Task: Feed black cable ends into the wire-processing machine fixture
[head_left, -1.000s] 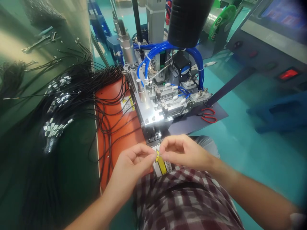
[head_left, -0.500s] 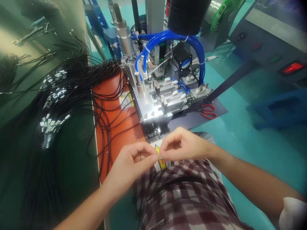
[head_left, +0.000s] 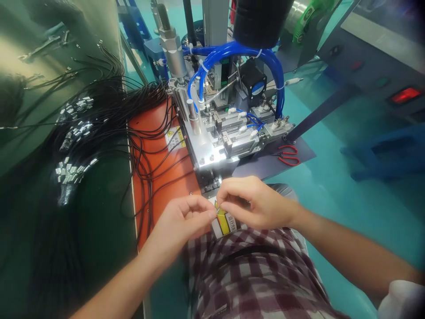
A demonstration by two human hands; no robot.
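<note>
My left hand (head_left: 187, 217) is closed in a pinch, thumb against forefinger, just in front of the machine. Facing it, my right hand (head_left: 255, 201) pinches too, its fingertips almost meeting those of the left. Between the fingertips shows a tiny shiny piece (head_left: 218, 210), too small to name; which hand bears it is unclear. Behind the hands lies a yellow and white warning label (head_left: 226, 223), partly covered by the fingers. Beyond them stands a metal machine (head_left: 212, 148) with air fittings and blue hoses (head_left: 239, 48).
Black cables (head_left: 146, 146) drape over the orange surface (head_left: 162, 173) on the left. Bundles with silvery ends (head_left: 71, 173) lie on the dark table beyond. Red-handled pliers (head_left: 289, 156) rest right of the machine. A control box (head_left: 381, 62) with a red lit switch stands at right.
My right hand's fingertips have shifted slightly up and left, uncovering more of the label. The left hand stays nearly in place, still pinching.
</note>
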